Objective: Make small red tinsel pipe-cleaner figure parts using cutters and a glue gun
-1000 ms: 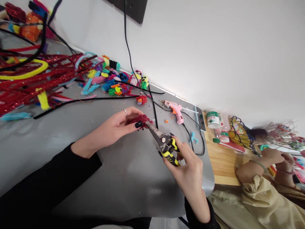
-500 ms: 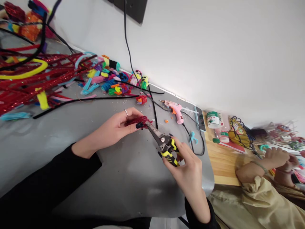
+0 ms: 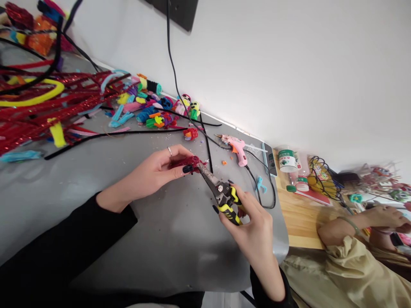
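Observation:
Between the thumb and fingers of my left hand [image 3: 157, 171] is a bundle of dark red pipe cleaners [image 3: 194, 161], partly hidden by the fingers. My right hand [image 3: 253, 222] grips the black and yellow handles of a pair of wire pliers [image 3: 220, 188]. The jaws point up and left, and their tips meet the end of the red bundle. Beyond the hands, a small red and orange pipe-cleaner piece [image 3: 190, 134] lies on the grey table [image 3: 173, 252].
A pink glue gun [image 3: 236, 147] with its cord rests behind the pliers, near a phone [image 3: 270, 159]. Loose red tinsel pipe cleaners [image 3: 73, 102] and small colourful figures [image 3: 160, 111] spread along the left and back. At right, a co-worker's hands [image 3: 385, 218] are over a wooden table [image 3: 298, 218].
My hands, the red bundle and the pliers stay almost in place. At the right, the co-worker's hands have shifted slightly lower.

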`<state>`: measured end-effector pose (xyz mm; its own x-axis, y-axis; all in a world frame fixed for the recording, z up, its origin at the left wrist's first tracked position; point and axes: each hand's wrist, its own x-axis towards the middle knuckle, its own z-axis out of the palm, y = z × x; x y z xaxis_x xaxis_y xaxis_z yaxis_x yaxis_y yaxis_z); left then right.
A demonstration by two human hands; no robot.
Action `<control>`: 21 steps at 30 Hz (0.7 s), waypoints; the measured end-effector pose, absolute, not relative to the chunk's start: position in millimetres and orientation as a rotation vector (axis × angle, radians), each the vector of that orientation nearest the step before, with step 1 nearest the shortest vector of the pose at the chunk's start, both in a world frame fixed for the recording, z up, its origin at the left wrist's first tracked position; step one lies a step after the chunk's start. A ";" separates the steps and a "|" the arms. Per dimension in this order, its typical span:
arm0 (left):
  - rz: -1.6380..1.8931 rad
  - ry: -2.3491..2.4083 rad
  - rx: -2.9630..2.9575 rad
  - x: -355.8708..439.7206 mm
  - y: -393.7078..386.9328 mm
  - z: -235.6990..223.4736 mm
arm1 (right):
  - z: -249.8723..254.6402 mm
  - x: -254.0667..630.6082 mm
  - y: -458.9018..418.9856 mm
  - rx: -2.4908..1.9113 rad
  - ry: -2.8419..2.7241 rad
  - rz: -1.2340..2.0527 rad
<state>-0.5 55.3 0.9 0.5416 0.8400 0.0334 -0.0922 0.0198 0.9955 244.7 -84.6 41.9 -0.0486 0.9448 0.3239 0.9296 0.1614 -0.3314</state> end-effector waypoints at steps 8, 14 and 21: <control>0.839 0.709 1.351 -0.2 53.8 2.7 | 42.3 243.8 -87.3 -1.767 -1.932 0.148; 0.833 0.736 1.399 -0.3 53.5 2.6 | 43.9 245.9 -88.1 -1.758 -1.999 0.012; 0.832 0.740 1.412 -0.1 53.9 -0.5 | 42.8 249.9 -89.8 -1.752 -2.029 -0.071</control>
